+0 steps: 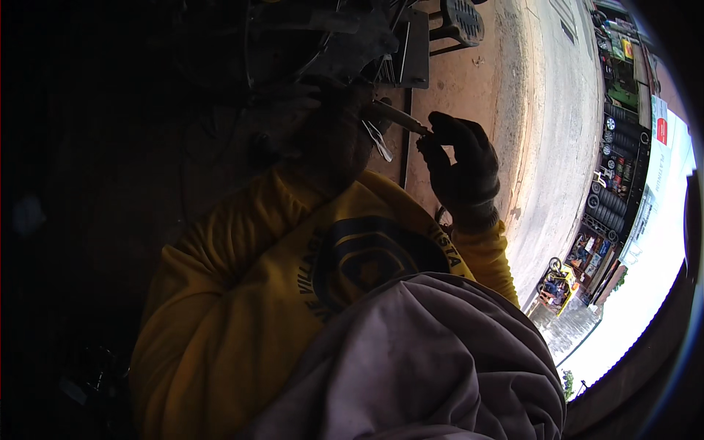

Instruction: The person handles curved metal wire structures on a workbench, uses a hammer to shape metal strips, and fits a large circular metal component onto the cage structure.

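Observation:
A slim grey rod-shaped piece (400, 116) with a narrowed end slants between my two hands, in front of my chest. My right hand (466, 161), dark and seemingly gloved, pinches the narrow end between thumb and fingertips. At the other end my left hand (334, 143) is closed around the piece, deep in shadow, so its separate fingers hardly show. Just below the rod, beside my left hand, a shiny flat metal piece (378, 141) sticks out; whether that hand holds it too is unclear. What kind of part the rod is cannot be made out.
Dark machinery (293, 44) with cables fills the upper left, mostly lost in shadow. Near it are a flat dark plate (416, 51) and a slotted pedal-like part (462, 20). To the right runs a road (546, 132), with tyre-lined shops (623, 139) and a yellow vehicle (557, 286) beyond.

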Motion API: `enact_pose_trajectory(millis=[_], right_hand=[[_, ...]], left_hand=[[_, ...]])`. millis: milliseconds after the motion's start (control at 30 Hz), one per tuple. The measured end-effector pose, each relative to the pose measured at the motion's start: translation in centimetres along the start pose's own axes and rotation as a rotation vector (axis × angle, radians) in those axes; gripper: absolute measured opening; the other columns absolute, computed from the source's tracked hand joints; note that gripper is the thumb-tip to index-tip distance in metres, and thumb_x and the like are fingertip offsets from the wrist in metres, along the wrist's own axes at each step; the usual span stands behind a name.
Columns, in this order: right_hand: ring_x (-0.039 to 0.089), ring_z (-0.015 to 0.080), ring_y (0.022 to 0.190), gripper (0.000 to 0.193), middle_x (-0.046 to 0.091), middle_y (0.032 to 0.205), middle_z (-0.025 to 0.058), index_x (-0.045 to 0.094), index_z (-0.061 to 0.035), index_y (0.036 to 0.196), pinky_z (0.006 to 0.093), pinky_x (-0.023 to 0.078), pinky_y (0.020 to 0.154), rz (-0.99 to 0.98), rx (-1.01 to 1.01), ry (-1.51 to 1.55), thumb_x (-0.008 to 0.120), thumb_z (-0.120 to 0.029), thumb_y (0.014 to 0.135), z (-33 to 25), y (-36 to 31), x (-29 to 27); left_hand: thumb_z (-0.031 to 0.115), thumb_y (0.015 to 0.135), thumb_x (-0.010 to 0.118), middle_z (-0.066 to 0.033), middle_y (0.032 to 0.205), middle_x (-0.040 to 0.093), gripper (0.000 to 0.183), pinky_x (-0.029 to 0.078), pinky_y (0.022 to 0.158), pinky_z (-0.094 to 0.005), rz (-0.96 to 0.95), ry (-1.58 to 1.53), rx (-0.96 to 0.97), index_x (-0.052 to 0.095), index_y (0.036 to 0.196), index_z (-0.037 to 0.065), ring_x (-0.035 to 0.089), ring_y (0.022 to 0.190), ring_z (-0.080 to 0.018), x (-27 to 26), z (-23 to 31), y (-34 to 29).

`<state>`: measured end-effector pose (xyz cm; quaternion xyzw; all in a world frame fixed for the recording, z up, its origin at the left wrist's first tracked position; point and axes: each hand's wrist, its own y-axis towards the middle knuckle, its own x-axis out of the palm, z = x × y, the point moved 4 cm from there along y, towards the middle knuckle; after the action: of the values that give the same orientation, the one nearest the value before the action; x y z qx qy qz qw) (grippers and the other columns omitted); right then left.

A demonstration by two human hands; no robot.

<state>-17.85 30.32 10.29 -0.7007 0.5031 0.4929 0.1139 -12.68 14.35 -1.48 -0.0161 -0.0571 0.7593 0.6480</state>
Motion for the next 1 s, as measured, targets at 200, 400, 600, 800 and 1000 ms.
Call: enact_pose_trajectory(millis=[200,400,600,800,1000], right_hand=[[0.066,0.0205,0.069,0.014,0.068,0.083,0.0066,0.070,-0.0052,0.095,0.0338,0.052,0.061,-0.277,-0.179,-0.252,0.073,-0.017,0.088,0.4,-1.4,0.7],[0.066,0.0244,0.067,0.009,0.067,0.083,0.0078,0.067,-0.0036,0.089,0.0342,0.052,0.061,-0.241,0.063,0.075,0.069,-0.013,0.089,-1.6,-0.7,0.5],[0.069,0.0189,0.083,0.027,0.069,0.091,0.0082,0.063,-0.0008,0.113,0.0322,0.054,0.074,-0.693,0.394,0.151,0.070,-0.014,0.091,1.7,-2.1,1.5],[0.053,0.0237,0.128,0.061,0.046,0.149,0.0139,0.039,-0.0064,0.151,0.0399,0.046,0.104,-0.788,0.846,1.339,0.041,-0.047,0.106,3.2,-1.6,6.0],[0.055,0.0236,0.127,0.066,0.044,0.152,0.0097,0.029,-0.0086,0.155,0.0452,0.047,0.104,-1.054,1.066,1.681,0.045,-0.045,0.103,3.5,-0.9,8.0]], left_hand=[[0.013,0.098,0.060,-0.0087,0.109,0.063,0.031,0.053,0.091,-0.0315,0.054,0.259,0.249,0.054,0.127,0.002,0.065,0.100,-0.0193,0.4,0.5,0.0],[0.023,0.097,0.065,-0.0046,0.100,0.061,0.024,0.054,0.084,-0.0282,0.140,-1.069,-0.379,0.059,0.111,0.004,0.064,0.091,-0.0152,2.0,-1.4,0.5],[0.024,0.095,0.066,-0.0032,0.098,0.060,0.026,0.055,0.084,-0.0297,0.171,-1.034,-0.374,0.059,0.112,0.005,0.064,0.092,-0.0156,1.1,-1.1,0.6],[0.028,0.096,0.064,-0.0041,0.102,0.062,0.031,0.056,0.083,-0.0321,0.088,-1.136,-0.394,0.060,0.116,0.004,0.065,0.091,-0.0161,0.4,0.0,0.9],[0.038,0.100,0.057,-0.0051,0.098,0.064,0.036,0.056,0.082,-0.0339,-0.010,-1.056,-0.605,0.060,0.115,0.005,0.066,0.090,-0.0173,-0.1,-0.4,1.3]])
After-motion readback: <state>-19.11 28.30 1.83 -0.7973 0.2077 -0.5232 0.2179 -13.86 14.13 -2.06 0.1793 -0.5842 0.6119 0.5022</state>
